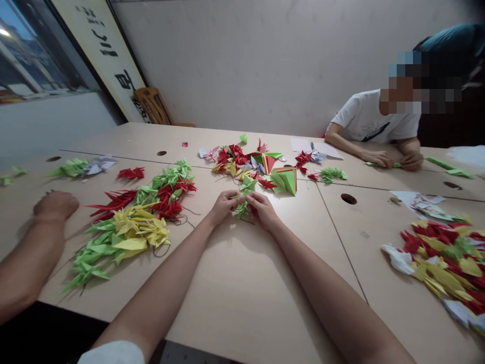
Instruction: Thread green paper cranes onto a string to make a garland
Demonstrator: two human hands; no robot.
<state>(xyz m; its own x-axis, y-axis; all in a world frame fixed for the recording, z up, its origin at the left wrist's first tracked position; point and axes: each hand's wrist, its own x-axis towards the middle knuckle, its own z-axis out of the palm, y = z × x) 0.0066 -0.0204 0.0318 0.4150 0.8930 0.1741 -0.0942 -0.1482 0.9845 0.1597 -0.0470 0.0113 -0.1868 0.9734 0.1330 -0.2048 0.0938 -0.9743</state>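
Note:
Both my hands meet over the middle of the pale table point(235, 283). My left hand point(226, 206) pinches the left side of a small bunch of green folded paper point(248, 185). On its right side, my right hand point(262, 208) is closed on the same bunch. Part of the green paper shows above my fingers and part hangs below them, with a thin dark thread near it. Beyond my hands lies a mixed heap of red, yellow, green and lilac folded paper point(235, 154). A stack of green and red sheets point(284, 180) stands just right of it.
Strung green, yellow and red paper cranes point(142, 230) lie to the left, near another person's fist point(56, 205). Another colourful pile point(447, 260) sits at the right. Across the table, a person in a white shirt point(379, 119) handles green paper point(396, 165).

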